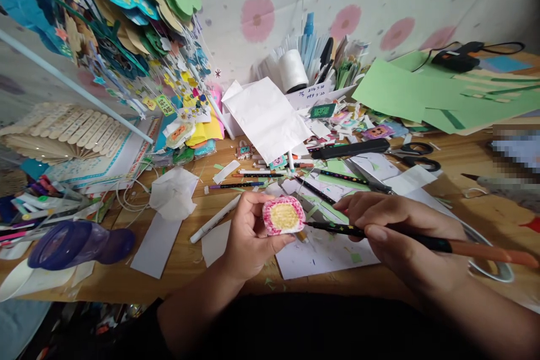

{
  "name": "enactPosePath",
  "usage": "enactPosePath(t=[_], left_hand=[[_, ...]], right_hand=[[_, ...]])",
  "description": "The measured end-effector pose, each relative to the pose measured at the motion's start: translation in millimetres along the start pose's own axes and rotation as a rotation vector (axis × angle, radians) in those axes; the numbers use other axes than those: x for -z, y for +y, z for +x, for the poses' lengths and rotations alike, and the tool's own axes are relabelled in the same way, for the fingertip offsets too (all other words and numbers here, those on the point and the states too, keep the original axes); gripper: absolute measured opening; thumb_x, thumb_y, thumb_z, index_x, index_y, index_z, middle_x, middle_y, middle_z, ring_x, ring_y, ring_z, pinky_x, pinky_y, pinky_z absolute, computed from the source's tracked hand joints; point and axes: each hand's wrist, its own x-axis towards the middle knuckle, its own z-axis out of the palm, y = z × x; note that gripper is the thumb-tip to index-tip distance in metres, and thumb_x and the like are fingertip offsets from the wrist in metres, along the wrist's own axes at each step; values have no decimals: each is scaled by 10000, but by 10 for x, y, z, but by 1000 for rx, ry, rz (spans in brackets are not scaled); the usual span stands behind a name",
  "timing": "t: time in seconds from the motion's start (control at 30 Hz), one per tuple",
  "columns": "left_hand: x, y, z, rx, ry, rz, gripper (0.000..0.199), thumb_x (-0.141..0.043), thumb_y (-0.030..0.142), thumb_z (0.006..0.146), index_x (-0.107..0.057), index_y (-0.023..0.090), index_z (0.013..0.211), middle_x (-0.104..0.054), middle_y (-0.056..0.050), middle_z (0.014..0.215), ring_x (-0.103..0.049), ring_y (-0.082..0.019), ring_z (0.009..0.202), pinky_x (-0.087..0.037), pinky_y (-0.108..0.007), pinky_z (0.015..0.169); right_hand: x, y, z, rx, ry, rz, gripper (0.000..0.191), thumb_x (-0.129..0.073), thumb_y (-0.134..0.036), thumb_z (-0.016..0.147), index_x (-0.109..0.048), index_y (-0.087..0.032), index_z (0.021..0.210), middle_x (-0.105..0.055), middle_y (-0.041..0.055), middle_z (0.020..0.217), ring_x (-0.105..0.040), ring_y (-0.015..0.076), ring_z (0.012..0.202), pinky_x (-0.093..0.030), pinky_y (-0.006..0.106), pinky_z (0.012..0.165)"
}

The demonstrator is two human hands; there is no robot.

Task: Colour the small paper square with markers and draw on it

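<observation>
My left hand (pixel 244 239) grips a small rounded piece (pixel 284 216) by its edges; its face is yellow in the middle with a pink and white border. In my right hand (pixel 392 230) is a black patterned marker pen (pixel 337 228) with an orange rear end. The marker's tip touches or nearly touches the right edge of the piece. Beneath both hands lies a white sheet (pixel 324 264) with scraps on it. Several other dark patterned pens, among them a purple-ended pen (pixel 236 185), lie just beyond my hands.
Scissors (pixel 415 156) and a black long-handled tool (pixel 352 149) lie at the right. Green paper sheets (pixel 405 95) fill the back right. A purple bottle (pixel 80 243) lies at the left, near a crumpled tissue (pixel 172 194). Paper decorations (pixel 126 5) hang at the upper left.
</observation>
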Motion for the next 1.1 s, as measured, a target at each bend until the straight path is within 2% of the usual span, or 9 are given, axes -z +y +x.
enactPosePath(t=[0.17,0.3,0.57,0.63,0.7,0.77,0.87,0.93,1.1], left_hand=[[-12,4,9,-2,-22,-23,487,-812,63,588,-549,230,962,-646,41,836,-611,-84,718,-493,-161,641],[-5,0,8,13,-4,17,490,-814,83,583,-530,224,957,-631,30,841,-601,-101,719,-494,-188,645],[12,-8,9,59,6,55,496,-813,121,591,-501,232,960,-626,20,861,-602,-125,756,-487,-217,671],[11,-9,16,53,8,47,493,-813,130,588,-501,229,957,-626,15,857,-601,-130,748,-490,-228,669],[7,-12,22,36,9,25,486,-809,139,594,-498,229,957,-626,15,856,-601,-130,741,-491,-232,671],[-1,-24,25,12,28,20,482,-801,134,608,-495,231,967,-614,21,857,-593,-119,739,-485,-223,678],[-18,-63,23,-47,91,49,482,-785,124,627,-481,236,985,-577,29,863,-570,-104,743,-469,-205,682],[-34,-99,22,-68,122,69,484,-774,126,635,-464,237,989,-558,29,868,-557,-106,747,-461,-206,685],[-74,-156,10,-4,84,69,512,-783,152,636,-432,238,999,-565,14,887,-561,-128,777,-457,-231,708]], right_hand=[[4,-14,26,49,-55,-17,94,-604,-203,843,-661,-243,779,-635,6,642,-625,179,659,-550,414,795],[-11,-24,16,32,-63,-30,83,-618,-192,830,-676,-238,791,-638,8,641,-632,183,678,-553,392,770],[-33,-21,-3,0,-90,-6,73,-621,-224,839,-679,-237,796,-631,4,656,-616,177,659,-532,434,811],[-37,1,-2,0,-43,-7,86,-624,-226,838,-678,-239,772,-620,4,626,-613,180,648,-540,437,798],[-46,47,-4,14,100,30,67,-630,-243,837,-680,-254,795,-639,13,645,-634,196,682,-560,424,754],[-66,104,-4,-1,196,16,125,-632,-263,840,-681,-274,954,-701,41,776,-673,211,739,-584,386,688],[-121,168,16,-57,47,-186,313,-617,-242,854,-625,-284,1164,-732,86,1011,-716,219,825,-602,347,692],[-173,194,36,-20,-78,-323,283,-636,-201,836,-652,-274,1109,-743,74,986,-714,228,897,-592,355,780],[-286,273,40,99,-88,-370,254,-667,-154,794,-644,-243,1030,-716,84,1024,-694,232,966,-592,317,771]])
